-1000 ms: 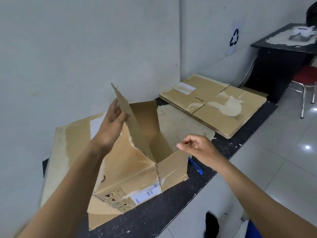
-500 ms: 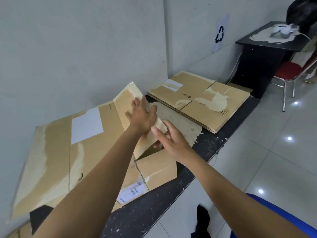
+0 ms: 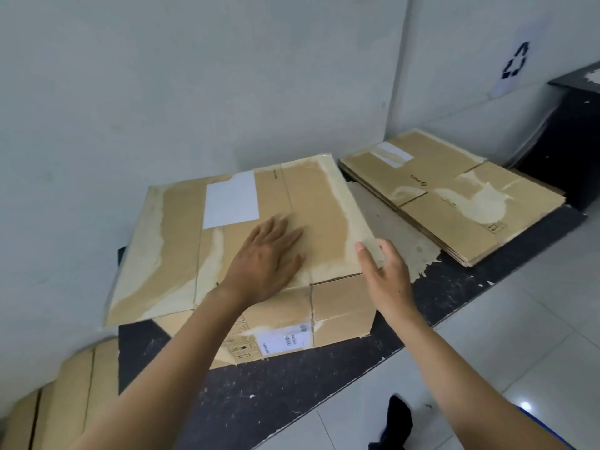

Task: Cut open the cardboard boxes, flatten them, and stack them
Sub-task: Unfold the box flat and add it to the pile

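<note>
While my left hand point(image 3: 266, 258) lies palm down on the cardboard box point(image 3: 292, 203), its fingers are straight and spread, pressing on the broad upper panel rather than gripping it. My right hand point(image 3: 386, 277) is at the near right corner of that same panel. The thumb rests on top and the fingers reach past the edge, but whether they close on the cardboard underneath I cannot tell.

The box is folded down nearly flat on the black table point(image 3: 276, 401), its far edge close to the pale wall point(image 3: 194, 76). A blank white label point(image 3: 232, 199) sits on the upper panel just beyond my left fingertips. Pale torn strips, where the surface paper is stripped away, run along the panel's edges. Below my left wrist the box's lower layer sticks out toward me, and it carries a barcode sticker point(image 3: 282, 341) and small printed handling symbols.

To the right on the same table, close beside this box, lies a stack of flattened boxes point(image 3: 454, 196). Above the stack a recycling sign point(image 3: 514, 64) hangs on the wall. More cardboard point(image 3: 65, 401) lies low at the left, beside the table's end, and grey floor tiles point(image 3: 519, 319) show at the right.
</note>
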